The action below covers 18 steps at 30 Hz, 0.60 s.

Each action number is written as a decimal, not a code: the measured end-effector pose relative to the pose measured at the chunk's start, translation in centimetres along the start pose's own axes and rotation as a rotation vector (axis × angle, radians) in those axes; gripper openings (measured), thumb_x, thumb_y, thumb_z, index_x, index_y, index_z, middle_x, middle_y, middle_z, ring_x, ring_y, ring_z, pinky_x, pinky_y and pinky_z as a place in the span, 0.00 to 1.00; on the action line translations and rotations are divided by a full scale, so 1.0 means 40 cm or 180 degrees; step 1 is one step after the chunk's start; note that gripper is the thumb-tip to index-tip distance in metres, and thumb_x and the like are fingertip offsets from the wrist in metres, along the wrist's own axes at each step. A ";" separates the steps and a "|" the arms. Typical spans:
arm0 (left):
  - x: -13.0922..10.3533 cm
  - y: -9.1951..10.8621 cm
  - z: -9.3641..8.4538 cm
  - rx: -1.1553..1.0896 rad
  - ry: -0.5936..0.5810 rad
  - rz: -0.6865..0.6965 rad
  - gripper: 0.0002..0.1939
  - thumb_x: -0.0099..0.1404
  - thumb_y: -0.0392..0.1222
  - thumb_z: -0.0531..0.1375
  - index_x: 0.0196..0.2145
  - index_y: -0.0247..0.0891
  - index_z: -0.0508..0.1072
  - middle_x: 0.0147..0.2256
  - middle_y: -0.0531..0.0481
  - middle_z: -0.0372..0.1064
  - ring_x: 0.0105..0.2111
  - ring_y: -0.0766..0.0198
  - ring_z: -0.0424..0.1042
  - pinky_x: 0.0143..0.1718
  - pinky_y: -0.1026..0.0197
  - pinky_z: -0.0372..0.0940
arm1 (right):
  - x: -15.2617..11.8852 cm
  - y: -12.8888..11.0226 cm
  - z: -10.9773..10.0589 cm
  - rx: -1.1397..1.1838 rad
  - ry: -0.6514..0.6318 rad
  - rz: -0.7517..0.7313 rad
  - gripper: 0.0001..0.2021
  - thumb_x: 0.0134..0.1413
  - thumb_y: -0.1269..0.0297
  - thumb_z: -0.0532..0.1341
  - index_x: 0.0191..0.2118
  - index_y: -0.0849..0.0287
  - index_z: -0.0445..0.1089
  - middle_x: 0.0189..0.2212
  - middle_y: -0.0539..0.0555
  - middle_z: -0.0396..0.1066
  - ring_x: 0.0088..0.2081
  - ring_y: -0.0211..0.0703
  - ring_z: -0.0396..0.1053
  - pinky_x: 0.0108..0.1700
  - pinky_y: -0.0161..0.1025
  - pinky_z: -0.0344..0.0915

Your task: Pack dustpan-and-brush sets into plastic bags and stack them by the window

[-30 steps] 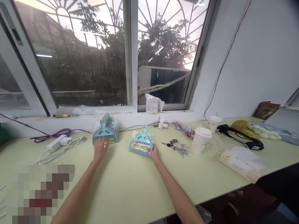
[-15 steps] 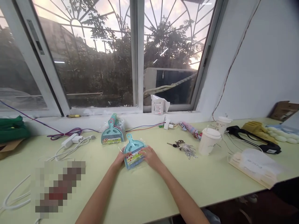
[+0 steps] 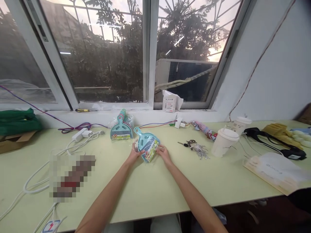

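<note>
A light-blue dustpan set (image 3: 147,143) in clear wrap, with a colourful label, is held between both hands above the pale green table, its handle tilted to the upper left. My left hand (image 3: 135,154) grips its lower left side, the thumb over the front. At the right edge, my right hand (image 3: 164,153) has its fingers closed on the wrap. A row of similar wrapped dustpans (image 3: 120,128) stands behind and to the left, near the window wall.
White cables and adapters (image 3: 81,134) lie left of the arms, beside a pixelated patch. To the right are keys (image 3: 191,144), two white cups (image 3: 224,142), a black strap-like item (image 3: 274,142) and a paper bag (image 3: 278,170). A green bag (image 3: 19,124) sits far left.
The held dustpan set has turned clockwise, so its label slants more steeply. Both hands have moved with it, and the whole view has shifted a little.
</note>
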State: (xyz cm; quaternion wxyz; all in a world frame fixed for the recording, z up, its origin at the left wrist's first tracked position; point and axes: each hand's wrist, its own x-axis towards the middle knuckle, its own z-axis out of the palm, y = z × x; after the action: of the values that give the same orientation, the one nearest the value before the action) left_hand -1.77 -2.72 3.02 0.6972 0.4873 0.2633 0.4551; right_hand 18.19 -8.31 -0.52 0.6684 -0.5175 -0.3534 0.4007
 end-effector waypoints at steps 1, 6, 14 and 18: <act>-0.004 0.005 0.001 -0.0028 -0.0133 -0.0076 0.45 0.44 0.38 0.73 0.56 0.53 0.56 0.53 0.47 0.68 0.53 0.53 0.68 0.54 0.51 0.63 | 0.002 0.000 -0.003 0.0151 0.0121 -0.0008 0.30 0.29 0.50 0.72 0.41 0.56 0.65 0.30 0.51 0.74 0.33 0.44 0.73 0.42 0.42 0.70; -0.013 0.019 -0.014 -0.0192 -0.0375 -0.0238 0.37 0.47 0.35 0.71 0.52 0.50 0.60 0.46 0.50 0.72 0.49 0.54 0.71 0.52 0.50 0.63 | -0.003 -0.004 0.000 -0.0004 0.0432 -0.0155 0.31 0.27 0.56 0.72 0.42 0.56 0.62 0.32 0.51 0.71 0.35 0.45 0.72 0.42 0.42 0.70; -0.023 -0.002 0.004 -0.0481 -0.0375 -0.0118 0.45 0.49 0.36 0.70 0.60 0.52 0.55 0.52 0.49 0.68 0.51 0.55 0.70 0.52 0.52 0.63 | -0.020 0.014 0.037 0.0364 0.0806 -0.0134 0.33 0.30 0.57 0.72 0.45 0.56 0.59 0.44 0.58 0.72 0.44 0.47 0.73 0.46 0.42 0.71; -0.021 0.019 -0.011 -0.0468 -0.0664 -0.0257 0.41 0.54 0.45 0.68 0.62 0.57 0.56 0.59 0.48 0.62 0.54 0.53 0.67 0.52 0.51 0.64 | -0.021 -0.006 0.022 0.0629 -0.0013 0.0192 0.29 0.29 0.55 0.74 0.41 0.59 0.67 0.41 0.58 0.76 0.43 0.51 0.75 0.45 0.46 0.73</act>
State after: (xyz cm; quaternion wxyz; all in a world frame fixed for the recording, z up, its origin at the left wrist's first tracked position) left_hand -2.78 -3.18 3.48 0.7724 0.4686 0.1747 0.3915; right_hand 17.09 -8.74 -0.14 0.7031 -0.4587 -0.2977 0.4546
